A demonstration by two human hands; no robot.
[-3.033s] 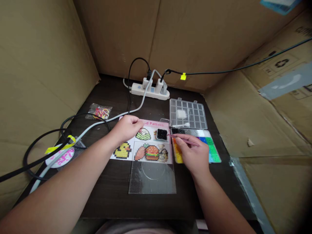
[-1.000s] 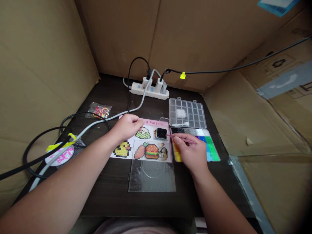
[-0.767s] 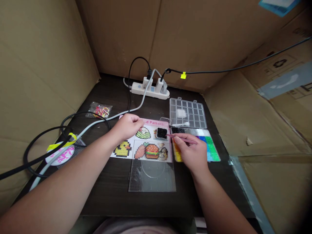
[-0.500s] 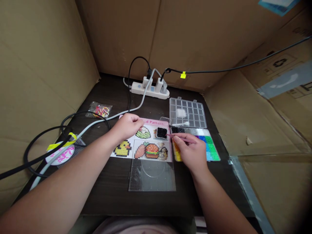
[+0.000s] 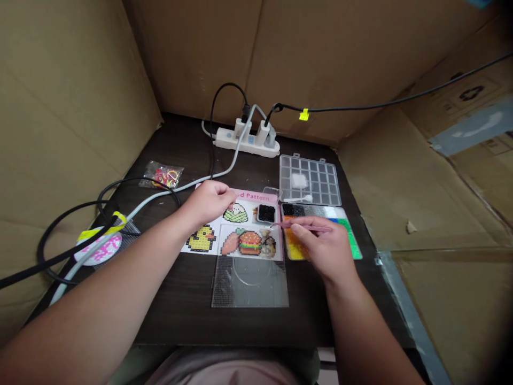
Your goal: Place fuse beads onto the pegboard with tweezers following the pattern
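Note:
My right hand [image 5: 323,243] grips pink tweezers [image 5: 310,226], whose tips point left, just in front of a small clear tray of black beads [image 5: 266,214]. That tray sits on the printed bead pattern sheet [image 5: 256,195], which shows a duck, a burger and other designs. Over the sheet's upper left part, my left hand [image 5: 212,200] is closed with thumb and fingers pinched together; anything between them is too small to make out. A clear pegboard [image 5: 250,291] lies at the sheet's near edge. Partly behind my right hand is a divided box of coloured beads [image 5: 298,248].
An open compartment lid [image 5: 326,182] holds a white spoon [image 5: 298,199]. Behind stands a power strip [image 5: 246,143] with cables. A bag of coloured rings [image 5: 163,175] and a pink-and-white round piece [image 5: 98,249] lie left, near looping cables. Cardboard walls [image 5: 192,59] enclose the table.
The tweezer tips have moved from the black bead tray's edge to a spot nearer me. My right hand has shifted slightly right. The left hand stays pinched; the whole view has tilted a little.

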